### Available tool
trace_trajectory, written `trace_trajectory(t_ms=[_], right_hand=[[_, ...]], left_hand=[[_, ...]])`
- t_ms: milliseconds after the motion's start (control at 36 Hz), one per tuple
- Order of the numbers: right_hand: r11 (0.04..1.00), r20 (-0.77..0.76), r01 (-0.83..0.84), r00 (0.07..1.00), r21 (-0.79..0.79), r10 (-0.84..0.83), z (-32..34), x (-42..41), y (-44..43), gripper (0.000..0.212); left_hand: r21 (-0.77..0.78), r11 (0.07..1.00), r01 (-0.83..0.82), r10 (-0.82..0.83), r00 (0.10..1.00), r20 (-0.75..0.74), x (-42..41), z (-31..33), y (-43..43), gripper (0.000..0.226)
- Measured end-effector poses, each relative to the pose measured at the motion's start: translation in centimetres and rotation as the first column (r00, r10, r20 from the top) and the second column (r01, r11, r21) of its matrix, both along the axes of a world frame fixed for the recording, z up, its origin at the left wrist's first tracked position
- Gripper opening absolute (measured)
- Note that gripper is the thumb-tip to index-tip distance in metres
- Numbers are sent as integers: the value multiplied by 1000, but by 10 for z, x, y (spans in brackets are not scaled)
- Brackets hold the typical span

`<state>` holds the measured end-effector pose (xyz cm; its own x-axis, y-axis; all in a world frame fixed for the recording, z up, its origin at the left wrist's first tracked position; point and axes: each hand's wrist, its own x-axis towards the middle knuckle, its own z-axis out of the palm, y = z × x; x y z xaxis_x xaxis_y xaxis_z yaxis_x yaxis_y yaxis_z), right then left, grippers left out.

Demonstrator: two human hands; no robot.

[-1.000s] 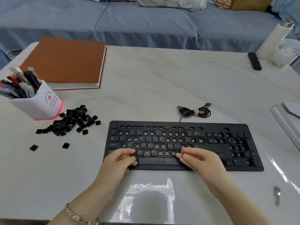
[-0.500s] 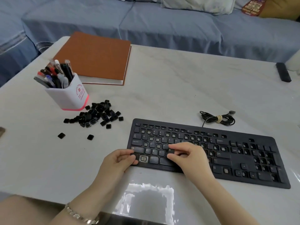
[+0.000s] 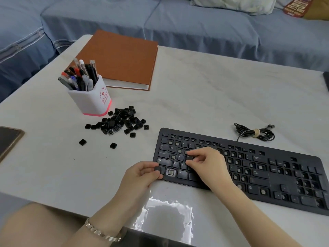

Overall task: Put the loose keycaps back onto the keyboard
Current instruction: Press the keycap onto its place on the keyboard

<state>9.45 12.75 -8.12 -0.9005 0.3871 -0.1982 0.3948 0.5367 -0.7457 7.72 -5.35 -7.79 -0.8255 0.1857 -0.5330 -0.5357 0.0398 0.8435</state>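
A black keyboard [image 3: 267, 172] lies on the white table, with several bare key sockets showing. My right hand [image 3: 207, 163] pinches a black D keycap [image 3: 189, 157] over the keyboard's left letter rows. My left hand [image 3: 140, 175] pinches another black keycap [image 3: 157, 169] at the keyboard's near left corner. A pile of loose black keycaps [image 3: 121, 122] lies left of the keyboard, beside the pen cup. Two single keycaps [image 3: 82, 142] lie apart, nearer to me.
A white pen cup [image 3: 92, 98] full of pens stands behind the pile. A brown book [image 3: 121, 59] lies at the back left. The coiled keyboard cable [image 3: 254, 133] rests behind the keyboard. A phone [image 3: 8, 139] lies at the left edge. A blue sofa [image 3: 178, 24] stands beyond.
The view has swung left. My right hand moved from the bottom row up to the left letter rows with a keycap. My left hand stays at the near left corner.
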Motion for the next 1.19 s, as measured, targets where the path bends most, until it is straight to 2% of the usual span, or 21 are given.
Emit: trace_trajectory(t_ms=[361,556,694,833,1000,1194], right_hand=[[995,65,-47,997,87,42,-1,-3,-1,23],[977,98,-104,991,188,87,-2,-4,-2,22],[991,62,-61,997,118,54,-3,-5,0,19],[993,39,-58,998,102,55,-4,-6,3,18],[996,-41,-63,997,60,66,-5,-1,5,18],[996,-87,-64,994,64,70,-7,0,5,17]], left_hand=[[50,998,-41,39,998,42,-1,4,0,21],[48,998,-38,36,998,43,-1,6,2,24],[14,1000,-6,6,1000,9,-1,7,2,25],[-79,996,52,-59,994,-90,0,8,1,25],[-120,990,79,-99,979,-180,-1,10,2,25],[-125,989,80,-100,982,-161,-1,8,1,24]])
